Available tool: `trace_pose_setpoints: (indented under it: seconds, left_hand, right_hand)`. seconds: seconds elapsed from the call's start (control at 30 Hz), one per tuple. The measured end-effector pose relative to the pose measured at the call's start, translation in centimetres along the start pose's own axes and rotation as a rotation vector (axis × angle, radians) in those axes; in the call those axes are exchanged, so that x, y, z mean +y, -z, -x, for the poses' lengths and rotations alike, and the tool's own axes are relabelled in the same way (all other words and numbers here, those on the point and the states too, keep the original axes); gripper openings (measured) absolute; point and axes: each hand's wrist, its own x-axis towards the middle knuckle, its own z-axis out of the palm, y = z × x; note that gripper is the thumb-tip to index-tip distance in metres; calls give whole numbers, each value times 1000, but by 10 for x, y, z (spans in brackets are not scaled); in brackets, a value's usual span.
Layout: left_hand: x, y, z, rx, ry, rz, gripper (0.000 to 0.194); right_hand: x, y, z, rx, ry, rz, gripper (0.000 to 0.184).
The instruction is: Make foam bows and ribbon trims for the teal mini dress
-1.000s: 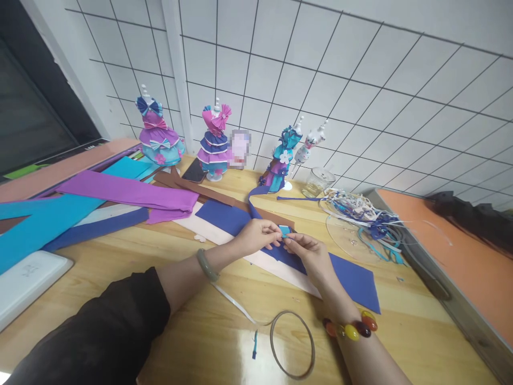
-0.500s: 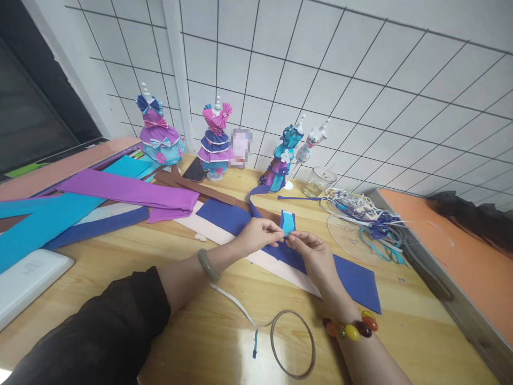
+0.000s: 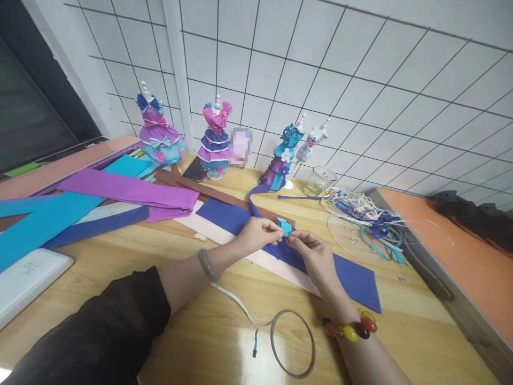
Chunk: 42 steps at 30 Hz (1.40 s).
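Observation:
Between my hands is a small blue piece of material [image 3: 285, 226], light blue on the side that shows. My left hand [image 3: 258, 235] pinches its left side between thumb and fingertips. At its lower right, my right hand [image 3: 315, 251] grips it with thumb and forefinger. Below them lies a wide dark blue strip [image 3: 356, 280], on top of a pale pink strip [image 3: 240, 256]. A narrow dark blue band [image 3: 256, 198] curls up behind my left hand. Part of a brown strip [image 3: 276, 214] shows just behind the held piece.
Small dress forms in layered outfits [image 3: 214, 141] stand along the tiled wall. Purple [image 3: 132, 192] and turquoise strips [image 3: 52, 230] pile up at left, near a white device [image 3: 32, 283]. Scraps [image 3: 360, 214] and a glass jar [image 3: 319, 182] sit at right; a ring [image 3: 293, 345] lies in front.
The blue piece stood upright with its dark blue edging showing; now it is folded or tilted down and looks shorter. Both hands stay in nearly the same place.

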Motion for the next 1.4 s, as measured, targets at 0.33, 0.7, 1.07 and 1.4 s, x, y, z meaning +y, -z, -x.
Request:
trace_pose_setpoints:
  seconds: [0.33, 0.7, 1.07, 1.4]
  left_hand:
    - [-1, 0, 0, -9, 19, 46, 19]
    - [-3, 2, -3, 3, 13, -6, 15]
    - [-1, 2, 0, -38, -43, -30, 14]
    - [-8, 5, -3, -92, -70, -27, 25]
  right_hand:
    - [-4, -2, 2, 31, -15, 22, 20]
    - [0, -3, 2, -67, 43, 1, 30]
    - [-2, -1, 1, -14, 24, 104, 22]
    - [0, 3, 1, -78, 3, 58, 20]
